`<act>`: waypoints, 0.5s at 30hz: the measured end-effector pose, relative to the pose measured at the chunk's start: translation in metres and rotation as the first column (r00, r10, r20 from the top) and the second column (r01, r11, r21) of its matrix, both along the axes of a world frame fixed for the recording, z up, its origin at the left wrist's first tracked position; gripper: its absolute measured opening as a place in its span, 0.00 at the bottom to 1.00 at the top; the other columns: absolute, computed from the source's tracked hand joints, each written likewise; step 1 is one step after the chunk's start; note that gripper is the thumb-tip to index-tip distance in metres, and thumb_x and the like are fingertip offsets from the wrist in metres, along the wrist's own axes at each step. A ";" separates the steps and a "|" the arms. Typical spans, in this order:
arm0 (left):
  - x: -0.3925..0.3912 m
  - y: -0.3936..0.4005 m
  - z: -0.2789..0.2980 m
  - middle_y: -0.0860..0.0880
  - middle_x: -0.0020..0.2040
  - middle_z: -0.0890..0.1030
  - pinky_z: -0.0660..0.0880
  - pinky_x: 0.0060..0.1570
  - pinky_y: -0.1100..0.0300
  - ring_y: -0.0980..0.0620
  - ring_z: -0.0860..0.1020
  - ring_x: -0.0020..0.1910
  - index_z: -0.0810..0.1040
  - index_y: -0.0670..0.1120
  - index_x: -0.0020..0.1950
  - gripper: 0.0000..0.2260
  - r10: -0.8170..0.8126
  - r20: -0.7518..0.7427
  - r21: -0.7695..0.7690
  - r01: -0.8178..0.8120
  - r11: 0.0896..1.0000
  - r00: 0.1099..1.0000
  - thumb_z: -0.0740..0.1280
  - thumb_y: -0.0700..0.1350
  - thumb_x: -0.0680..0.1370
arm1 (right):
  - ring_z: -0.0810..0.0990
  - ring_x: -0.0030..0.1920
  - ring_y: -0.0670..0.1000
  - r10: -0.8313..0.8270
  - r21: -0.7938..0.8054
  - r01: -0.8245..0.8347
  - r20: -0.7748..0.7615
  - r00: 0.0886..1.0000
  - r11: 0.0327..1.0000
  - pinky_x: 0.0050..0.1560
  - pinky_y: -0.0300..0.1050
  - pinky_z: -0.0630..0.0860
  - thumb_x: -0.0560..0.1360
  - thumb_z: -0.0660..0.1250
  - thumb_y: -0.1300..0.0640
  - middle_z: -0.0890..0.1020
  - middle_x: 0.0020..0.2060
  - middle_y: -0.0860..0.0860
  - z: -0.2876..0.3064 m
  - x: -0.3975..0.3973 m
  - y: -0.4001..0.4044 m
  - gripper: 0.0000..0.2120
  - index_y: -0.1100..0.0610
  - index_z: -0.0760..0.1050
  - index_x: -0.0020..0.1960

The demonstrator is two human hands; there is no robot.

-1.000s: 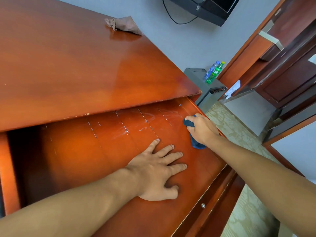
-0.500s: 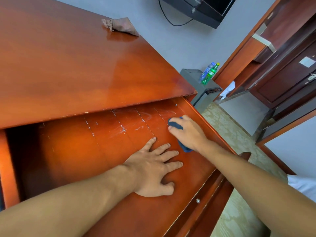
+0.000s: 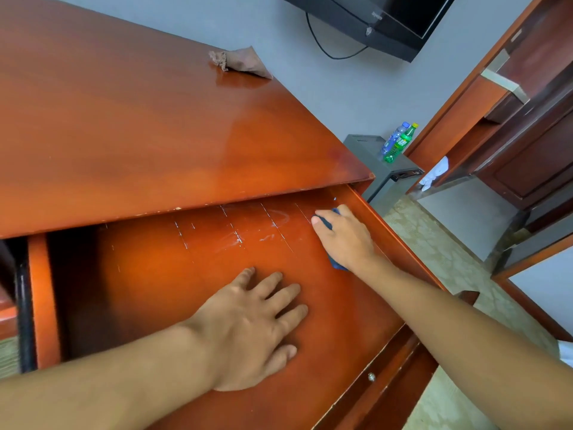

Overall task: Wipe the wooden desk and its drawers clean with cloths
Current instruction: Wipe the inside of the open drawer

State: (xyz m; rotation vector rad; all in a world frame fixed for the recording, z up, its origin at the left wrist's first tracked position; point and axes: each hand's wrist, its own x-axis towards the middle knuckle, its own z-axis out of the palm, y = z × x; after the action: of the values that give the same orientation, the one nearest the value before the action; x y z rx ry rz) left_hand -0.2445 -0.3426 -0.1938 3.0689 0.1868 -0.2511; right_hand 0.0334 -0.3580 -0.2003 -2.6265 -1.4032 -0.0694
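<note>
Nearest the camera, two bare forearms reach into one open drawer [image 3: 148, 283] pulled out from under the wooden surface [image 3: 139, 125]. The left hand [image 3: 251, 330] lies flat on the drawer's floor, palm down, its fingers straight and slightly spread, holding nothing. One small metal knob [image 3: 371, 377] shows on the drawer's front edge, just right of that hand.

Farther in, the right hand [image 3: 345, 240] presses one dark blue cloth [image 3: 336, 264] against the drawer floor near the right wall of the drawer; the fingers curve over the cloth, which peeks out at the fingertips and below the wrist. To the left of this hand, the floor of the drawer carries several thin pale lines and whitish smears [image 3: 248, 235].

Beyond the drawer, the surface top is glossy, and one brownish cloth [image 3: 240, 62] lies crumpled at its far edge, well apart from both hands.

Past the surface's right corner stands one grey box [image 3: 372, 156] on the floor, with two bottles on it side by side: one blue [image 3: 393, 141] and one green with a yellow cap [image 3: 403, 142]. One white rag [image 3: 435, 175] lies on a low ledge of the wooden cabinet at the right. One dark screen [image 3: 387, 17] hangs on the grey wall, with one cable [image 3: 325, 48] drooping beneath it.
</note>
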 end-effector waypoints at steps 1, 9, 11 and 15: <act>-0.015 0.007 0.001 0.45 0.84 0.56 0.57 0.77 0.33 0.39 0.57 0.83 0.58 0.55 0.84 0.28 -0.009 0.067 0.028 0.007 1.000 0.998 0.49 0.62 0.85 | 0.80 0.57 0.55 0.111 0.030 -0.110 -0.038 0.993 0.993 0.60 0.51 0.75 0.84 0.55 0.40 0.74 0.61 0.46 -0.002 -0.022 -0.010 0.21 0.45 0.75 0.71; -0.104 0.038 -0.007 0.48 0.70 0.80 0.81 0.55 0.44 0.41 0.82 0.65 0.78 0.58 0.72 0.26 0.182 0.160 0.143 -0.205 0.968 0.970 0.51 0.66 0.82 | 0.81 0.54 0.50 0.453 0.075 -0.450 -0.033 0.891 0.890 0.55 0.50 0.78 0.83 0.58 0.44 0.78 0.57 0.45 -0.001 -0.036 -0.043 0.18 0.45 0.75 0.70; -0.102 0.033 -0.005 0.48 0.69 0.81 0.82 0.54 0.44 0.41 0.82 0.64 0.79 0.59 0.71 0.25 0.204 0.116 0.152 -0.220 0.964 0.972 0.57 0.67 0.79 | 0.80 0.58 0.54 0.181 0.098 -0.183 0.024 0.983 0.978 0.57 0.52 0.77 0.84 0.58 0.44 0.78 0.62 0.47 -0.002 -0.007 -0.021 0.17 0.45 0.72 0.70; -0.101 0.032 0.001 0.50 0.67 0.83 0.83 0.53 0.46 0.43 0.83 0.62 0.81 0.59 0.68 0.26 0.220 0.143 0.121 -0.237 0.964 0.965 0.62 0.68 0.75 | 0.81 0.54 0.58 -0.046 0.164 0.033 0.075 0.996 0.986 0.50 0.48 0.72 0.82 0.59 0.44 0.79 0.56 0.50 -0.007 -0.001 0.004 0.14 0.46 0.80 0.61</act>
State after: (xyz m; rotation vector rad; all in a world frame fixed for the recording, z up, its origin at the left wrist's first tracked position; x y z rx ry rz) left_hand -0.3453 -0.3110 -0.1930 3.1442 0.5710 -0.0299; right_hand 0.0325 -0.3543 -0.2077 -2.5417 -1.3082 -0.2825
